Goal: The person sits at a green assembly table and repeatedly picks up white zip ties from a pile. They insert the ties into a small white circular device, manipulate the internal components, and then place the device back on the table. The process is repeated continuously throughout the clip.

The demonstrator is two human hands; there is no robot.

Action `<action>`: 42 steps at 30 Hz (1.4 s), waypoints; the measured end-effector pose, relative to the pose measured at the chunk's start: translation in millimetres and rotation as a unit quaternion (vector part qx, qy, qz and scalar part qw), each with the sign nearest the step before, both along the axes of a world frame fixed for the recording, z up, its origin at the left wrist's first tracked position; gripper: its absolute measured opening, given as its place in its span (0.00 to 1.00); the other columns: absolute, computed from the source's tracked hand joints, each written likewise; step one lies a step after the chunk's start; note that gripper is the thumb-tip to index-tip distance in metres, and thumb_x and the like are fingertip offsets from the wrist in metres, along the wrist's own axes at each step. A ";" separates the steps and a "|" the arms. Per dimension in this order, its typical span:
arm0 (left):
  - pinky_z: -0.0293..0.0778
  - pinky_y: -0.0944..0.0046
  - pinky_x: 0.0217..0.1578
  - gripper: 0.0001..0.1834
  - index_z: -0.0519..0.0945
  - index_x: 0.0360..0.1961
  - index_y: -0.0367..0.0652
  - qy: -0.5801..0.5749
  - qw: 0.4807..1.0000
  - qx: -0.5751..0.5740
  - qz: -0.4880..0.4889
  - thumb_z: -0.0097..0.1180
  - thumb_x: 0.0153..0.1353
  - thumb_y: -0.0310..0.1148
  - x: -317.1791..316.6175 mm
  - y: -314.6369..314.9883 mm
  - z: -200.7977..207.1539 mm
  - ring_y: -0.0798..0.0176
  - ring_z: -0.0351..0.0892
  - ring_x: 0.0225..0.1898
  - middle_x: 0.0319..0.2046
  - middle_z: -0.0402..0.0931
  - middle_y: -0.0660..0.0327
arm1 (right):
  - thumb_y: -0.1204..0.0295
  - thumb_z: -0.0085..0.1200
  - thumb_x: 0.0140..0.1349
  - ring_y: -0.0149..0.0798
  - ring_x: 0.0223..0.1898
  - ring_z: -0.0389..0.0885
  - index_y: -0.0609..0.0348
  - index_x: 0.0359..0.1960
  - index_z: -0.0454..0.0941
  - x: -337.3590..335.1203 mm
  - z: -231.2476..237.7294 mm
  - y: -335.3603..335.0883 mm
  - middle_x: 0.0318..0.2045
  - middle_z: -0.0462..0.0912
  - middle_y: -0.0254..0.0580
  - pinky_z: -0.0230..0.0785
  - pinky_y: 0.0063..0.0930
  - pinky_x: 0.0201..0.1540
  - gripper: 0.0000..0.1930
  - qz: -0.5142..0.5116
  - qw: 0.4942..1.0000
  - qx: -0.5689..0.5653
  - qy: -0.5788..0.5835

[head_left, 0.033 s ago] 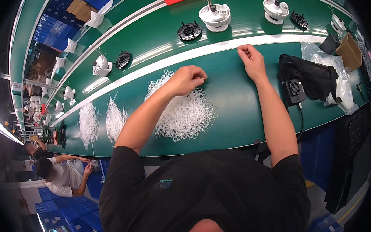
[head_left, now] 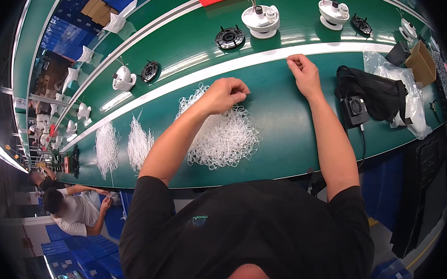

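Note:
Over the far part of a large heap of white looped ties (head_left: 223,142), my left hand (head_left: 226,96) is closed in a pinch. A tiny tip shows at its fingers, too small to name. Further right, my right hand (head_left: 304,75) hovers near the white edge strip of the green bench, fingers curled and thumb pressed in. Whatever it may hold is hidden. Two smaller bundles of white ties, the nearer one (head_left: 139,145) and the farther one (head_left: 106,150), lie left of the heap.
Beyond the strip, a green conveyor belt (head_left: 193,50) carries white rounded housings (head_left: 261,21) and black round bases (head_left: 229,38). A black bag (head_left: 370,87), a small black fan device (head_left: 356,109) and clear plastic (head_left: 417,108) lie at right. A co-worker (head_left: 78,210) sits at left.
The white housings and black bases on the belt have shifted slightly to the right. Both my hands look unchanged.

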State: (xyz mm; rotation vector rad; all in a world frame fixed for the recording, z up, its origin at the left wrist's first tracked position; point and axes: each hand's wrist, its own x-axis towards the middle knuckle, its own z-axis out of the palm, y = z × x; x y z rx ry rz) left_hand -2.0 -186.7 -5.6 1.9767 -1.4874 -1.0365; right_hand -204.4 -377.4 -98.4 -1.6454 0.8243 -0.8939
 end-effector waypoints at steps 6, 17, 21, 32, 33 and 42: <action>0.75 0.72 0.30 0.05 0.80 0.38 0.38 0.213 0.970 -0.014 0.120 0.61 0.63 0.27 5.0 12.4 12.7 0.73 0.79 0.29 0.31 0.81 0.63 | 0.70 0.57 0.66 0.25 0.31 0.74 0.63 0.41 0.81 1.1 4.3 4.7 0.29 0.79 0.30 0.68 0.20 0.37 0.09 -0.001 1.000 -0.003 -0.009; 0.80 0.70 0.27 0.07 0.78 0.40 0.41 0.462 0.853 -0.160 0.183 0.63 0.63 0.29 -17.2 31.2 -2.3 0.70 0.82 0.29 0.30 0.81 0.62 | 0.75 0.59 0.64 0.29 0.35 0.81 0.63 0.44 0.79 27.9 90.8 99.1 0.34 0.83 0.39 0.74 0.24 0.40 0.09 0.234 0.969 -0.068 -0.044; 0.81 0.67 0.28 0.09 0.77 0.40 0.40 0.502 0.834 -0.157 0.166 0.61 0.66 0.33 -19.1 45.3 -2.4 0.66 0.83 0.29 0.31 0.81 0.59 | 0.78 0.58 0.64 0.30 0.34 0.80 0.64 0.41 0.80 35.1 93.8 108.8 0.33 0.83 0.39 0.74 0.24 0.40 0.06 0.218 0.968 -0.120 -0.033; 0.79 0.71 0.28 0.09 0.77 0.37 0.39 0.554 0.803 -0.173 0.134 0.66 0.59 0.25 -16.9 86.8 7.4 0.69 0.83 0.28 0.30 0.80 0.60 | 0.77 0.59 0.64 0.24 0.32 0.75 0.62 0.39 0.77 52.1 105.8 127.3 0.32 0.79 0.31 0.68 0.20 0.37 0.05 0.314 0.944 0.088 -0.055; 0.78 0.71 0.28 0.09 0.77 0.37 0.40 0.550 0.804 -0.179 0.134 0.66 0.58 0.25 -14.8 90.3 7.4 0.69 0.82 0.28 0.30 0.80 0.61 | 0.77 0.58 0.65 0.24 0.31 0.73 0.61 0.37 0.75 56.6 102.9 129.3 0.30 0.78 0.31 0.66 0.19 0.36 0.04 0.326 0.935 0.123 -0.067; 0.77 0.70 0.28 0.08 0.81 0.39 0.40 0.522 0.819 -0.194 0.135 0.65 0.61 0.30 11.2 118.0 14.9 0.69 0.81 0.28 0.31 0.81 0.62 | 0.75 0.56 0.67 0.25 0.30 0.73 0.59 0.37 0.74 79.2 102.3 144.8 0.30 0.77 0.31 0.65 0.19 0.35 0.03 0.283 0.950 0.115 -0.060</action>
